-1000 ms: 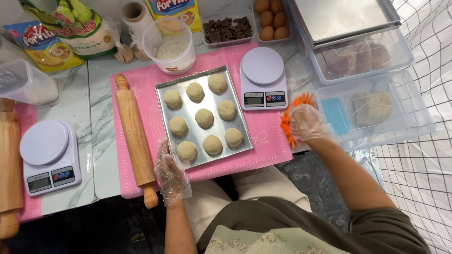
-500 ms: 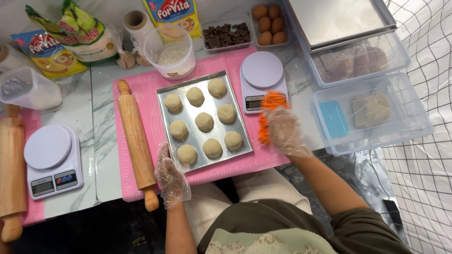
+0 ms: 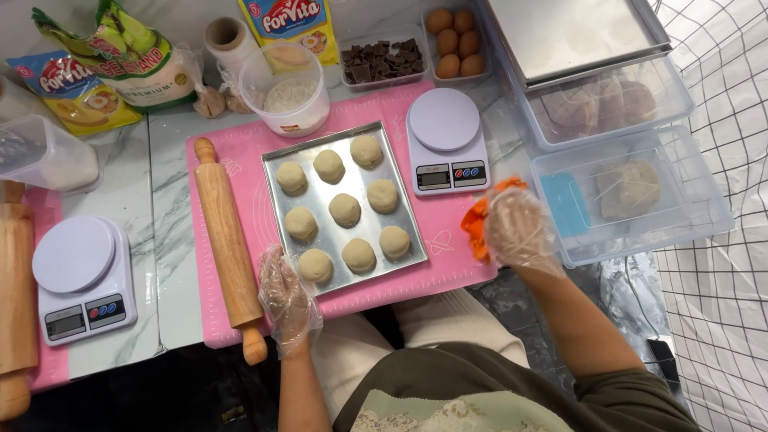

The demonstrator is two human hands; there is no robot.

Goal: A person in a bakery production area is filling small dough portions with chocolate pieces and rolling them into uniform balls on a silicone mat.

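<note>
A metal baking tray (image 3: 402, 194) with several round dough balls (image 3: 345, 210) lies on a pink silicone mat (image 3: 248, 160). My left hand (image 3: 286, 300), in a clear plastic glove, rests on the mat at the tray's near left corner, touching its edge. My right hand (image 3: 518, 230), also gloved, is closed on an orange cloth (image 3: 478, 224) at the mat's right edge, below a white kitchen scale (image 3: 446, 142). A wooden rolling pin (image 3: 227, 244) lies left of the tray.
Behind the mat stand a tub of flour (image 3: 286, 94), a container of chocolate chunks (image 3: 379, 59), eggs (image 3: 453, 32) and flour bags (image 3: 120, 54). Clear boxes with dough (image 3: 632, 188) sit at right. A second scale (image 3: 82, 276) and rolling pin (image 3: 16, 280) lie at left.
My right hand has swung with the orange cloth from the mat's right edge toward the scale and back to the right edge. My left hand has stayed at the tray's corner.
</note>
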